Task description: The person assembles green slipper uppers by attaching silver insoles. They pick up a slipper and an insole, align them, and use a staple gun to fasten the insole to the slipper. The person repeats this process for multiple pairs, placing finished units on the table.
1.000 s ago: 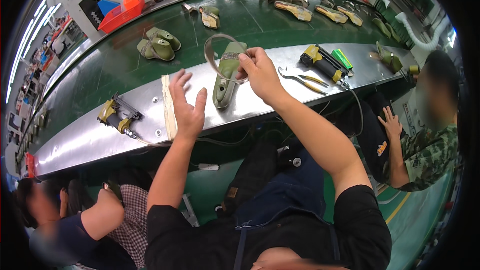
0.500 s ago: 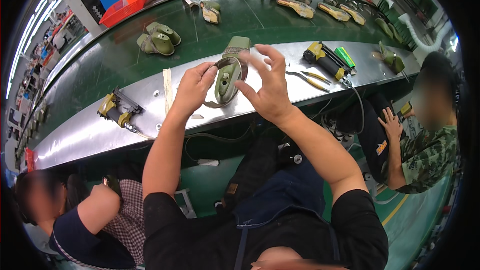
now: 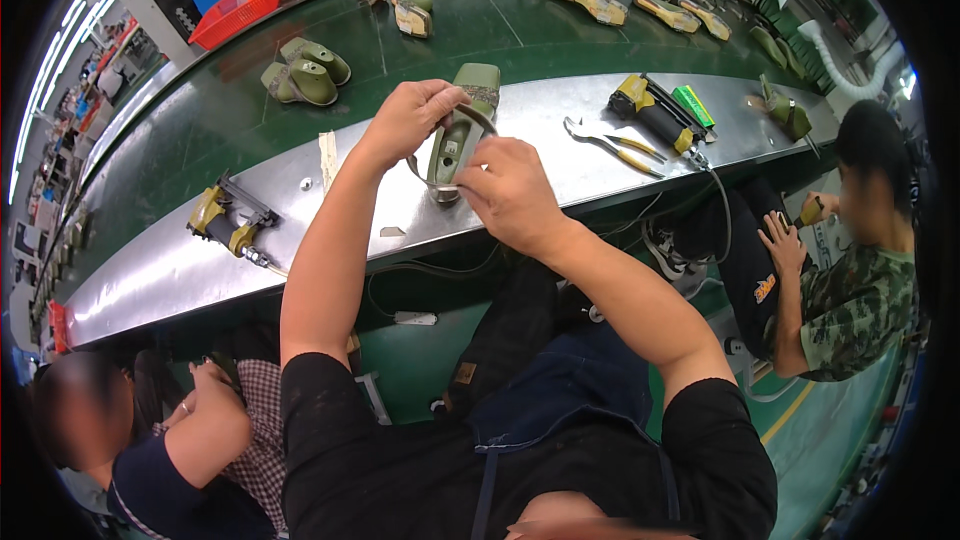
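An olive-green shoe [image 3: 457, 145] lies in front of me at the metal ledge, with a hole in its sole part and a braided band [image 3: 481, 95] across its far end. A thin loop-shaped strap [image 3: 430, 180] circles the shoe's near part. My left hand [image 3: 412, 120] pinches the strap's far left side between thumb and fingers. On the right side of the loop, my right hand [image 3: 512, 190] has its fingers closed at the strap; its fingertips hide the exact grip.
Pliers [image 3: 625, 148] and a yellow-black air stapler [image 3: 655, 112] with a green box [image 3: 694, 106] lie to the right. Another air stapler [image 3: 232, 220] lies left. Green shoes [image 3: 308, 72] and soles [image 3: 588, 2] rest on the green belt [image 3: 440, 45]. Co-workers sit on both sides.
My right hand has gone from spread fingers to closed at the strap, moving down and left. My left hand has shifted up and right, and the loop has tilted.
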Action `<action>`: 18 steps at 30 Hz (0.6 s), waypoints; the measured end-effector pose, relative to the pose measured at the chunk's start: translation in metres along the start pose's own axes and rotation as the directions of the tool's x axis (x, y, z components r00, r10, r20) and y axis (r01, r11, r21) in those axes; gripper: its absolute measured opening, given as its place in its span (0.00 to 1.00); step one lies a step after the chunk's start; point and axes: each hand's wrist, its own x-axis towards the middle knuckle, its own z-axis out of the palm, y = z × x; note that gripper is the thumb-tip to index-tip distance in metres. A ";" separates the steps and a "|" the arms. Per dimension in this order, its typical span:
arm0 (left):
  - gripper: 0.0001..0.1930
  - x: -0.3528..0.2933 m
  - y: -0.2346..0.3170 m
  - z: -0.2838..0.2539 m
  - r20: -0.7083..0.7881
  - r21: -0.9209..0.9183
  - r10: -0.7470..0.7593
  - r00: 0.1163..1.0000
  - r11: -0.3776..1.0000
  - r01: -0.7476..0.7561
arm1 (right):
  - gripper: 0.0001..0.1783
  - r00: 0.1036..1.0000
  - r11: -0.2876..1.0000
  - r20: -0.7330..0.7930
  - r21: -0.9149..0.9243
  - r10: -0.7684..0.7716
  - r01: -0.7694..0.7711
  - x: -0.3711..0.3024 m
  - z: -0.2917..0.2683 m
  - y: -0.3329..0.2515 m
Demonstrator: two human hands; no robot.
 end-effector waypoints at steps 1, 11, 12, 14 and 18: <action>0.16 -0.004 0.000 -0.002 -0.032 -0.094 -0.026 0.999 0.995 0.023 | 0.13 0.997 1.000 -0.073 -0.006 0.003 -0.004 0.003 -0.006 0.002; 0.18 -0.077 0.014 0.052 -0.417 -0.724 -0.167 0.893 0.655 -0.215 | 0.28 0.758 0.484 0.193 0.667 0.623 -0.567 0.035 -0.006 0.019; 0.18 -0.083 0.014 0.056 -0.431 -0.732 -0.141 0.891 0.632 -0.253 | 0.26 0.749 0.494 0.219 0.632 0.625 -0.597 0.038 -0.005 0.023; 0.19 -0.091 0.013 0.056 -0.387 -0.746 -0.177 0.905 0.636 -0.194 | 0.24 0.744 0.530 0.253 0.565 0.619 -0.633 0.046 -0.006 0.032; 0.20 -0.100 0.012 0.053 -0.309 -0.765 -0.245 0.919 0.638 -0.087 | 0.20 0.759 0.578 0.270 0.513 0.593 -0.635 0.055 -0.014 0.043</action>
